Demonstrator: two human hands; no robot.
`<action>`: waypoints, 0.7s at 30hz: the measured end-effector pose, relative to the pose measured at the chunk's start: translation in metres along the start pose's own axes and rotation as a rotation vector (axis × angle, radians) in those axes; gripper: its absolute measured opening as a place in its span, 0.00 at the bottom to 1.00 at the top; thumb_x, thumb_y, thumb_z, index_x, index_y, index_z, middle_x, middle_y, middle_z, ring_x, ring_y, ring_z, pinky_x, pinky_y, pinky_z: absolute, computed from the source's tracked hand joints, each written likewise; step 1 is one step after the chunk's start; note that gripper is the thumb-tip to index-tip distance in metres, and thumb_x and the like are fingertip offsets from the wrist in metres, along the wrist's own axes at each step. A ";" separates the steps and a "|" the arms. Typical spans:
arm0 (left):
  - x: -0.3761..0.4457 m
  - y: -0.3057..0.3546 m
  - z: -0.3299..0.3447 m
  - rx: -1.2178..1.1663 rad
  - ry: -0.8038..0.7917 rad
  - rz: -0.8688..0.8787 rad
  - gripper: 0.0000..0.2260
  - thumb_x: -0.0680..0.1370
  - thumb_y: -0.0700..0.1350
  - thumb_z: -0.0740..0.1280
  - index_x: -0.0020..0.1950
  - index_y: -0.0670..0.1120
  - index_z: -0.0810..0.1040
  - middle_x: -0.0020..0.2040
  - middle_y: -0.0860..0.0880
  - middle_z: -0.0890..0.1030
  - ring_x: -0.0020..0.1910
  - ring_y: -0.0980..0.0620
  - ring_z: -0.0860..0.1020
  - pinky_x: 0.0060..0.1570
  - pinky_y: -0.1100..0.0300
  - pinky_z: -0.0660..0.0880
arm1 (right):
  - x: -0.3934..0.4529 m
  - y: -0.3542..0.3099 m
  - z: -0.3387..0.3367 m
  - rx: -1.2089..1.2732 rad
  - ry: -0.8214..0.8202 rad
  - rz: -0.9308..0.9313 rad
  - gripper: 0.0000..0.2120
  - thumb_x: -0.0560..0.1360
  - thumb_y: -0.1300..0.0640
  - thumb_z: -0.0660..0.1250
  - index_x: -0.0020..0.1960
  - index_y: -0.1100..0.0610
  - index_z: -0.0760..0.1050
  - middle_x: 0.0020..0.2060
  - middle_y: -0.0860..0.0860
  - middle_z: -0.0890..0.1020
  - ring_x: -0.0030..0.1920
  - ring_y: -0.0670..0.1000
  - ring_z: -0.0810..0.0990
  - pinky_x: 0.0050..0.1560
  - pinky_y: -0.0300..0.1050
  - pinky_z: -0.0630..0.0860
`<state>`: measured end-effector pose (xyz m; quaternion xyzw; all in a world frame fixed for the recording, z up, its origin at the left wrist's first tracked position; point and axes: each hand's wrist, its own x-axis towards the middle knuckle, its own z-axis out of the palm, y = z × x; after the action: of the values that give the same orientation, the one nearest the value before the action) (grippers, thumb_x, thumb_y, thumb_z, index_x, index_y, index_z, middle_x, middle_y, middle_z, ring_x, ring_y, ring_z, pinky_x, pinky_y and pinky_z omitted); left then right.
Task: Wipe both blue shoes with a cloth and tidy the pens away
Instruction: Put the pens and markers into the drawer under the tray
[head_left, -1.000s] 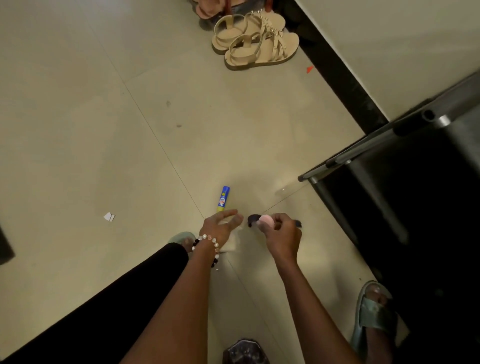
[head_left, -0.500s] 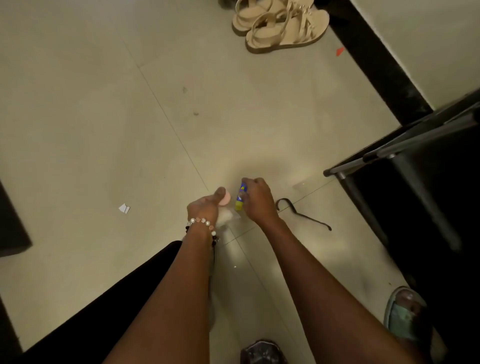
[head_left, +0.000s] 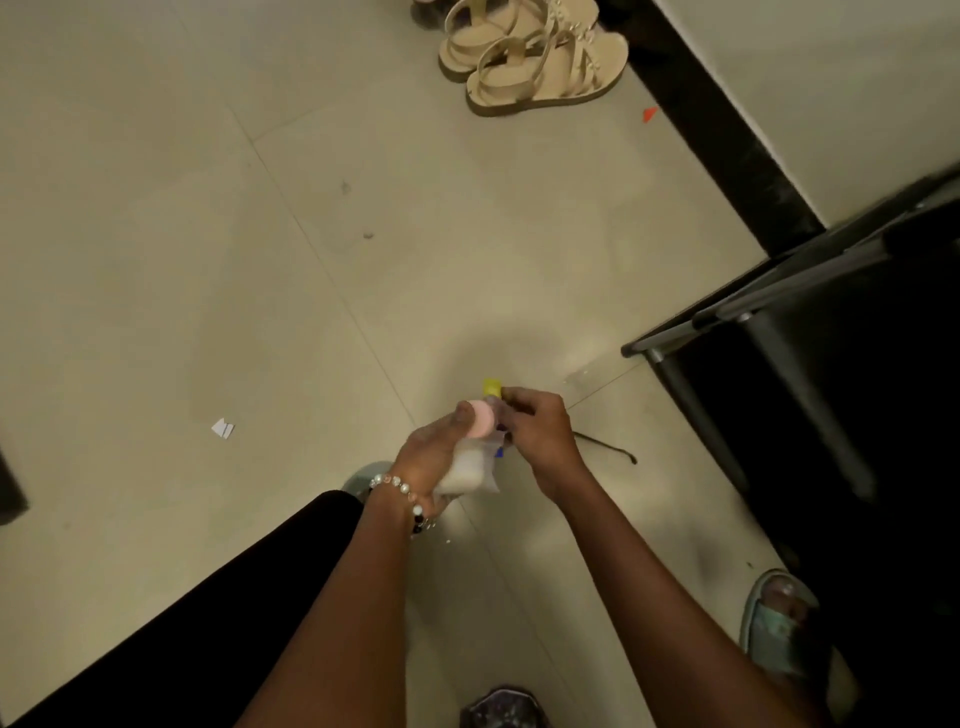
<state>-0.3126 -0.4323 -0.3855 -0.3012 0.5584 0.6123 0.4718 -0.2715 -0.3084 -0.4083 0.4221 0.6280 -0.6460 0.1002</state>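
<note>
Item: pen (head_left: 492, 388), yellow-tipped, pinched in your right hand (head_left: 537, 434) above the floor (head_left: 208, 260), well off its edges. Left hand (head_left: 434, 452) grips a pale pouch (head_left: 470, 473), seemingly so the pen can drop in.

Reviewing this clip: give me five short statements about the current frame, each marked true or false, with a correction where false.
1. The left hand holds a pale bottle with a pink cap. True.
2. The right hand is empty and flat on the floor. False: it grips a small tube with a yellow end, up beside the bottle.
3. A pair of beige sandals lies near the black skirting. True.
4. The thin dark hook-shaped item is in the left hand. False: it lies on the floor, right of the hands.
5. The left wrist wears a beaded bracelet. True.
</note>
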 end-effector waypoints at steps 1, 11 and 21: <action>-0.006 0.000 0.007 -0.005 -0.078 0.000 0.15 0.80 0.50 0.60 0.53 0.38 0.78 0.37 0.45 0.84 0.31 0.51 0.82 0.25 0.63 0.75 | -0.007 -0.003 -0.010 0.051 -0.049 0.013 0.07 0.75 0.58 0.68 0.48 0.61 0.82 0.40 0.56 0.84 0.38 0.50 0.80 0.35 0.43 0.77; -0.003 -0.005 0.036 -0.048 -0.089 0.103 0.14 0.75 0.46 0.66 0.54 0.37 0.78 0.41 0.41 0.84 0.36 0.50 0.83 0.28 0.62 0.76 | 0.014 0.012 -0.073 -0.229 0.259 -0.044 0.06 0.71 0.55 0.73 0.43 0.59 0.81 0.39 0.52 0.82 0.39 0.47 0.78 0.41 0.40 0.71; 0.019 -0.021 0.011 0.108 0.140 0.116 0.10 0.75 0.47 0.71 0.41 0.40 0.79 0.32 0.45 0.83 0.30 0.51 0.81 0.44 0.54 0.77 | 0.031 0.067 -0.077 -1.018 0.115 -0.018 0.08 0.77 0.61 0.63 0.55 0.61 0.75 0.51 0.57 0.79 0.50 0.56 0.79 0.45 0.45 0.75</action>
<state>-0.2991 -0.4186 -0.4087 -0.2846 0.6389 0.5848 0.4109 -0.2146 -0.2396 -0.4668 0.3492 0.8712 -0.2350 0.2527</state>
